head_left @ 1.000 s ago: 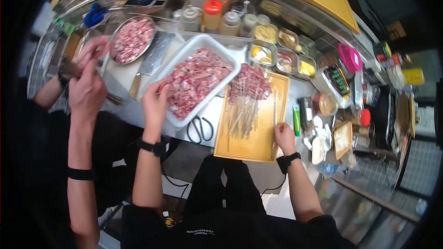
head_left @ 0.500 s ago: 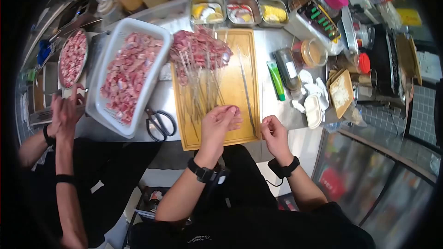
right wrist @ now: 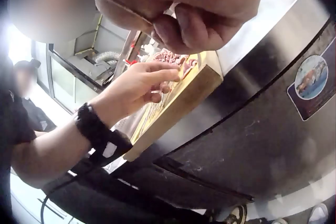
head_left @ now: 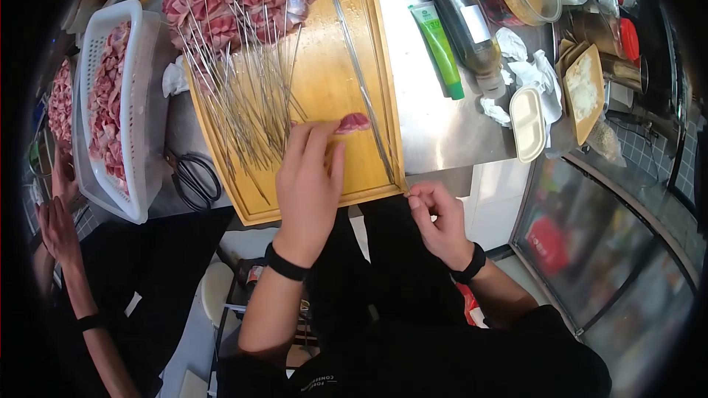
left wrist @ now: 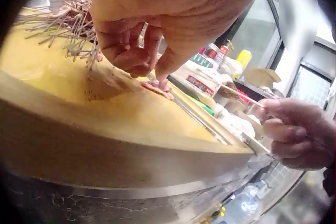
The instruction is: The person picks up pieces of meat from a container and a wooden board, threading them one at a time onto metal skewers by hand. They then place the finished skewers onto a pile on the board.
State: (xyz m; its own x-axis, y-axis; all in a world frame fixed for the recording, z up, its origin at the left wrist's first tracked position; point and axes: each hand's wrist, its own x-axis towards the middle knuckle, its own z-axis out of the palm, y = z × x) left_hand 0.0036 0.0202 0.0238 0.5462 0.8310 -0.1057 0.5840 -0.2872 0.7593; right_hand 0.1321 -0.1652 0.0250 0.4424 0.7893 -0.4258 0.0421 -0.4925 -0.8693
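My left hand (head_left: 306, 184) is over the wooden board, its fingertips at a small slice of raw meat (head_left: 354, 124). In the left wrist view, thumb and finger pinch the edge of that slice (left wrist: 158, 89), low on the board's surface. My right hand (head_left: 436, 222) is just off the board's near right corner and pinches a thin skewer, whose shaft (left wrist: 242, 94) points toward the board. Left of my left hand lie many loose metal skewers (head_left: 251, 103), beneath and before a heap of meat pieces (head_left: 228, 4). A few more skewers (head_left: 361, 81) lie along the board's right side.
The wooden cutting board (head_left: 332, 51) sits at the counter's front edge. Left are black-handled scissors (head_left: 195, 180) and a white basket (head_left: 136, 96) of meat, beside another person's hands (head_left: 60, 232). Right are a green tube (head_left: 439, 51), a dark bottle (head_left: 468, 29) and crumpled tissues (head_left: 527, 66).
My left hand has moved from the meat basket to the board, bringing a slice of meat down onto it. The right hand stays by the board's right edge. The view has turned closer to the board.
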